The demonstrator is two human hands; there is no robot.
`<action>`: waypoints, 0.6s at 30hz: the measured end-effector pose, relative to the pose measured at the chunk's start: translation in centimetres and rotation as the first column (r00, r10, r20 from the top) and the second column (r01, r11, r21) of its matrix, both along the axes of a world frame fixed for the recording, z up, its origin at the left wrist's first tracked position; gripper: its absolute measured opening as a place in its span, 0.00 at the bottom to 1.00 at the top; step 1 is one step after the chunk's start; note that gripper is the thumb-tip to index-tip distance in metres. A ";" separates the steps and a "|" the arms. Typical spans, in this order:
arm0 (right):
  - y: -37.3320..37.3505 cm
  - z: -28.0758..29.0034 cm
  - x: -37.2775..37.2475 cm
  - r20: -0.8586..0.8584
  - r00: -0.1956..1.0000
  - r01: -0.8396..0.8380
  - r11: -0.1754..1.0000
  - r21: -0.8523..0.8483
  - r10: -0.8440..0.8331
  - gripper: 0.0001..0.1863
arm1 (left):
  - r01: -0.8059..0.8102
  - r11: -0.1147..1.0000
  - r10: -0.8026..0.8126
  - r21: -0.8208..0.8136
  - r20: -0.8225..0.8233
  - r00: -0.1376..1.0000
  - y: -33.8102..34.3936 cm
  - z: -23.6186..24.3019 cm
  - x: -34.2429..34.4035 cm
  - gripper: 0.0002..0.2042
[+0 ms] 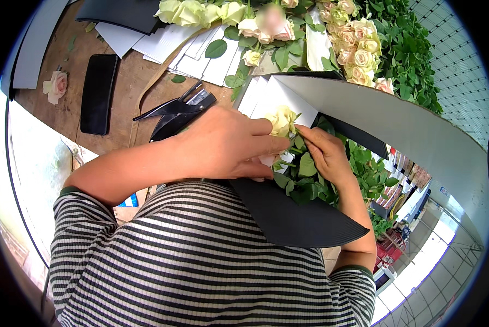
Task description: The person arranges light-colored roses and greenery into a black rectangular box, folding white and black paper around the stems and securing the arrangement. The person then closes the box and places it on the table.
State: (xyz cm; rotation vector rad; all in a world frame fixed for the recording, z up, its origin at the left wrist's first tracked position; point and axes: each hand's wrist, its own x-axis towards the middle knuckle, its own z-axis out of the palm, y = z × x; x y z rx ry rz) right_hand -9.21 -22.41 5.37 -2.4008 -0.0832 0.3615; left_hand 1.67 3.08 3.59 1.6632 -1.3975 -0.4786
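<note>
My left hand [236, 144] curls its fingers round cream and pale pink roses [281, 117] at the middle of the view, its fingertips partly hidden among them. My right hand [323, 150] pinches at the stems and leaves just below the cream rose head. The roses and their dark green leaves [304, 185] lie on black corrugated sheet [288, 218] and folded white paper [250, 95], beside a long pale board [391, 103]. A black stapler [181, 109] lies open-handled just left of my left hand.
A black phone [97, 92] and a single pink rose [56, 86] lie on the wooden table [42, 111]. White sheets [195, 57], a dark sheet [113, 16] and a tan strap are at the back. More roses [359, 54] and dense foliage [411, 54] are piled at the back right.
</note>
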 end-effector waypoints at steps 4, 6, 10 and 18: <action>0.0 0.0 -0.3 0.003 1.000 -0.010 0.998 -0.057 0.010 0.20 | 0.137 0.985 -0.151 0.109 0.139 0.979 -1.4 1.9 0.6 0.29; 0.1 1.2 0.0 -0.049 0.998 -0.052 0.990 -0.129 0.046 0.15 | 0.143 0.969 -0.181 0.203 0.179 0.967 -2.4 1.3 0.4 0.31; -1.7 7.6 0.9 -0.028 0.999 -0.028 0.998 -0.058 0.027 0.14 | 0.143 0.955 -0.195 0.259 0.186 0.963 -2.5 1.0 0.5 0.33; -16.8 8.0 4.4 0.424 0.842 0.481 0.821 -0.308 -0.335 0.21 | 0.150 0.960 -0.211 0.236 0.261 0.942 -2.8 0.6 0.7 0.26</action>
